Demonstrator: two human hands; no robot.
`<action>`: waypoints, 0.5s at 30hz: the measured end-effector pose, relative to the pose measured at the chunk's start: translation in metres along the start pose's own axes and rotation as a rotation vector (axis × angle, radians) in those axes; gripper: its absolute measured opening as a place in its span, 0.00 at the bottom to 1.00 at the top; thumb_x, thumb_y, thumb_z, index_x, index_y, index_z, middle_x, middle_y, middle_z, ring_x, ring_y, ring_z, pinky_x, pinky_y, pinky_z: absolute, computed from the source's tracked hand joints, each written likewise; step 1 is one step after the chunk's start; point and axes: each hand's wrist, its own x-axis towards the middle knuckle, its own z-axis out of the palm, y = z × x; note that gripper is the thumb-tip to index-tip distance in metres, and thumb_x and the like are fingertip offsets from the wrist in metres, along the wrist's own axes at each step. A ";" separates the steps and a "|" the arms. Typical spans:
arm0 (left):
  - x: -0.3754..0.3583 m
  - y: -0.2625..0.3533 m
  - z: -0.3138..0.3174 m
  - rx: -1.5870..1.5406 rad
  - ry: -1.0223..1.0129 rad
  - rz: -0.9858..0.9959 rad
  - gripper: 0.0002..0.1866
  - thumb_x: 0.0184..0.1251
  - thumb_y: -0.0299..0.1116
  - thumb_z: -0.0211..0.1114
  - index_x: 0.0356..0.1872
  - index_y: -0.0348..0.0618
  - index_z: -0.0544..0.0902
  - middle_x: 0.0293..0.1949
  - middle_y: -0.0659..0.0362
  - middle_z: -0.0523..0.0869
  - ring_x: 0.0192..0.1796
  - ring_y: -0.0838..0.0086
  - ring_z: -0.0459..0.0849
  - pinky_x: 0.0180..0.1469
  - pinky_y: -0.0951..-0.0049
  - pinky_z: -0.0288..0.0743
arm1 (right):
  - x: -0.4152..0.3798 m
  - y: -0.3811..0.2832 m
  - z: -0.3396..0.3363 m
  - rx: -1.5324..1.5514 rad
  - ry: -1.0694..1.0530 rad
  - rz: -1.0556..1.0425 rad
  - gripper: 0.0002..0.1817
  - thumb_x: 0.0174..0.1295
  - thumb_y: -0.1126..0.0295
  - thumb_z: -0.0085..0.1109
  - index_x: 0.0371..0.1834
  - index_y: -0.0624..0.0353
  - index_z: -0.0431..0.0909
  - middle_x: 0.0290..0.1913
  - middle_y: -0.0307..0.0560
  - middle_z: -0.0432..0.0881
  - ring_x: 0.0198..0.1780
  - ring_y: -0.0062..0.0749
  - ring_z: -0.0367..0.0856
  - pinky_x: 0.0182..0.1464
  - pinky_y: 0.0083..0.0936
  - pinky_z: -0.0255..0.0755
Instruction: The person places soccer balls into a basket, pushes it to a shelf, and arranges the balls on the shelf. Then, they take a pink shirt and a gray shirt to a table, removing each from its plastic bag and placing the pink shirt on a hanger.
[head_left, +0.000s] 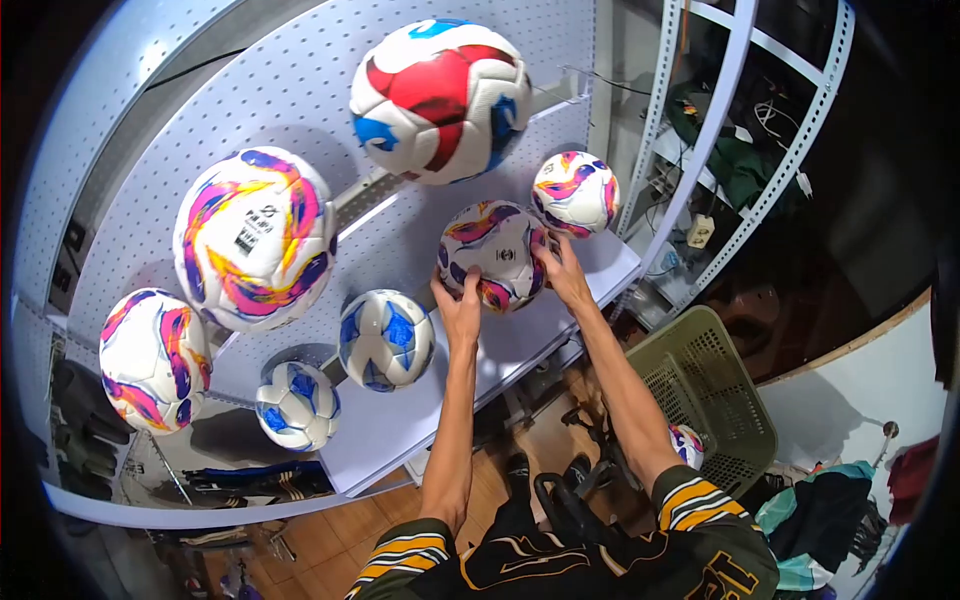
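Note:
A white, purple and orange ball (495, 250) is held between my two hands over the white shelf (400, 430). My left hand (459, 305) presses on its lower left side, and my right hand (560, 268) grips its right side. Just to the upper right rests a smaller ball in similar colours (576, 194). On the left of the held ball is a white and blue ball (386, 340), with a smaller blue and white ball (298, 405) beyond it. A large red, white and blue ball (440, 100) sits higher up, against the perforated panel.
Two more colourful balls, a large one (255, 238) and another (155, 360), are at the left. A green plastic basket (745, 420) with a ball (686, 445) inside stands at the right. Metal racking (800, 150) rises behind it; clothes (825, 520) lie at lower right.

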 end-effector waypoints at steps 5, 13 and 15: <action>0.050 -0.051 -0.007 0.115 -0.011 0.046 0.53 0.61 0.54 0.73 0.75 0.25 0.58 0.63 0.40 0.77 0.65 0.57 0.76 0.69 0.65 0.67 | 0.034 0.025 0.025 -0.023 0.009 0.163 0.50 0.57 0.38 0.64 0.75 0.63 0.64 0.69 0.66 0.73 0.70 0.53 0.72 0.70 0.39 0.66; 0.047 -0.054 -0.009 0.253 0.013 -0.055 0.53 0.59 0.52 0.76 0.74 0.24 0.59 0.60 0.40 0.80 0.60 0.59 0.80 0.63 0.66 0.73 | 0.030 0.045 0.036 0.013 -0.006 0.191 0.52 0.58 0.42 0.68 0.76 0.69 0.61 0.68 0.63 0.74 0.67 0.48 0.76 0.68 0.36 0.69; 0.048 -0.061 -0.008 0.232 0.021 0.011 0.52 0.60 0.51 0.76 0.74 0.24 0.60 0.59 0.41 0.80 0.60 0.60 0.81 0.62 0.67 0.74 | 0.025 0.039 0.036 0.026 -0.016 0.171 0.51 0.59 0.43 0.67 0.76 0.69 0.61 0.68 0.63 0.74 0.67 0.47 0.75 0.68 0.36 0.69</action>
